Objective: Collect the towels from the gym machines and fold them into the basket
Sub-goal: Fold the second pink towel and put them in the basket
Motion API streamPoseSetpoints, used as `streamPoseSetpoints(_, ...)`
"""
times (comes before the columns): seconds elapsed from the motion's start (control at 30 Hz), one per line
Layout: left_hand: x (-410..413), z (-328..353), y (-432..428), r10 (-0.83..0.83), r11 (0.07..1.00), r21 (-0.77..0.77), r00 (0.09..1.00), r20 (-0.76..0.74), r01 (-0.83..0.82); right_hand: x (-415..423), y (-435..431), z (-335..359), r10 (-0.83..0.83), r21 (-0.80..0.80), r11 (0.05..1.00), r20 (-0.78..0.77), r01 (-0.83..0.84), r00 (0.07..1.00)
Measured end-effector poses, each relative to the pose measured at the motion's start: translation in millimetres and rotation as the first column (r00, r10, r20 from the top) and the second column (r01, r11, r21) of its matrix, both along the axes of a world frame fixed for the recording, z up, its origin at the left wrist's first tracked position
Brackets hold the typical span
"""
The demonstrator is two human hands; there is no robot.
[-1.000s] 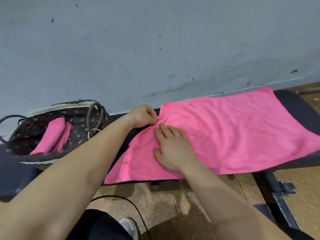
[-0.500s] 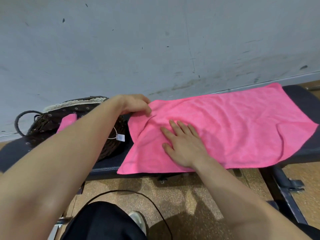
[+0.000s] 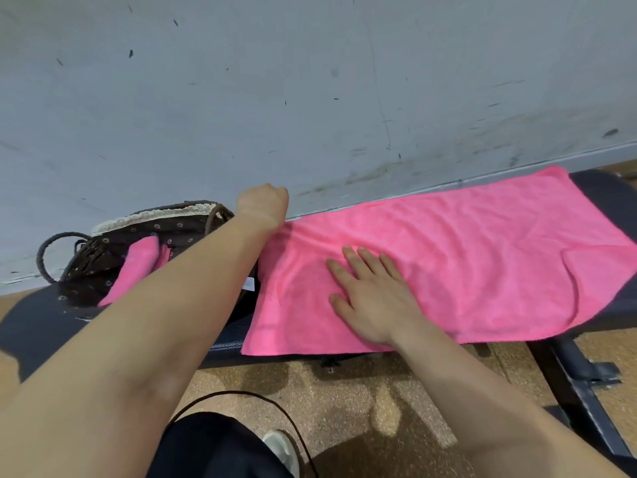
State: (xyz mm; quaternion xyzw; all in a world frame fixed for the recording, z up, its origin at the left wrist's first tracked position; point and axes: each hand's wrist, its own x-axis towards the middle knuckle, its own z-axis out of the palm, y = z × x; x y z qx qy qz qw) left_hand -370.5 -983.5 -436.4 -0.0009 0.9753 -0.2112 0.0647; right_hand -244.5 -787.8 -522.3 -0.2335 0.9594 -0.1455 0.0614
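A large pink towel (image 3: 465,257) lies spread along the black padded gym bench (image 3: 41,326), its right near corner folded over. My right hand (image 3: 372,298) rests flat on the towel's left part, fingers apart. My left hand (image 3: 263,205) is closed at the towel's far left corner by the wall; the fingers are hidden behind the wrist. A dark woven basket (image 3: 113,236) with lace trim and a floral lining stands on the bench's left end. A folded pink towel (image 3: 138,270) sits inside it.
A scuffed grey wall (image 3: 310,98) runs right behind the bench. The bench's dark metal leg (image 3: 582,395) stands at lower right on a speckled tan floor (image 3: 344,401). A black cable (image 3: 241,396), my dark-clad leg and a light shoe (image 3: 282,450) are below.
My left hand has drawn the towel's far left corner outward toward the wall, flattening that edge. My right hand stays pressed on the towel. The view has shifted slightly.
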Motion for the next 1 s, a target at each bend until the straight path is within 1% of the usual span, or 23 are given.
streamPoseSetpoints(0.07,3,-6,4,0.019,0.999,0.048,1.000,0.017,-0.020,1,1,2,0.001,-0.009,1.000,-0.003,-0.001,1.000)
streamPoseSetpoints(0.13,7,-11,14,-0.005,0.995,0.103,1.000,-0.011,0.006,2,7,5,-0.009,-0.026,1.000,-0.023,0.009,1.000)
streamPoseSetpoints(0.23,14,-21,40,-0.048,0.965,0.256,0.997,-0.061,0.062,3,26,15,-0.070,-0.072,0.995,-0.051,0.066,0.996)
streamPoseSetpoints(0.33,22,-34,81,-0.115,0.902,0.416,0.993,-0.020,0.113,6,58,23,-0.200,-0.107,0.976,-0.101,0.189,0.975)
streamPoseSetpoints(0.43,34,-38,132,-0.191,0.844,0.504,0.981,-0.040,0.185,10,102,29,-0.405,-0.133,0.912,-0.153,0.387,0.902)
streamPoseSetpoints(0.5,42,-37,167,-0.263,0.802,0.538,0.962,-0.074,0.260,14,136,34,-0.546,-0.124,0.838,-0.178,0.532,0.819)
streamPoseSetpoints(0.57,50,-37,200,-0.331,0.760,0.558,0.937,-0.108,0.333,20,167,38,-0.676,-0.143,0.736,-0.198,0.662,0.709)
streamPoseSetpoints(0.63,55,-36,229,-0.390,0.728,0.566,0.913,-0.123,0.387,28,194,40,-0.769,-0.126,0.636,-0.190,0.761,0.611)
streamPoseSetpoints(0.67,57,-37,242,-0.416,0.716,0.568,0.901,-0.122,0.407,32,205,39,-0.795,-0.101,0.603,-0.165,0.792,0.584)
streamPoseSetpoints(0.73,55,-39,264,-0.473,0.689,0.568,0.873,-0.119,0.451,38,220,36,-0.811,-0.076,0.586,-0.071,0.807,0.581)
streamPoseSetpoints(0.8,51,-45,282,-0.526,0.657,0.578,0.844,-0.109,0.484,43,228,34,-0.800,-0.120,0.595,0.000,0.794,0.600)
streamPoseSetpoints(0.9,40,-54,306,-0.554,0.636,0.596,0.828,-0.089,0.490,49,238,37,-0.808,-0.203,0.574,0.020,0.793,0.589)
streamPoseSetpoints(1.0,24,-59,330,-0.555,0.635,0.604,0.828,-0.078,0.483,55,253,41,-0.822,-0.245,0.537,0.066,0.807,0.566)
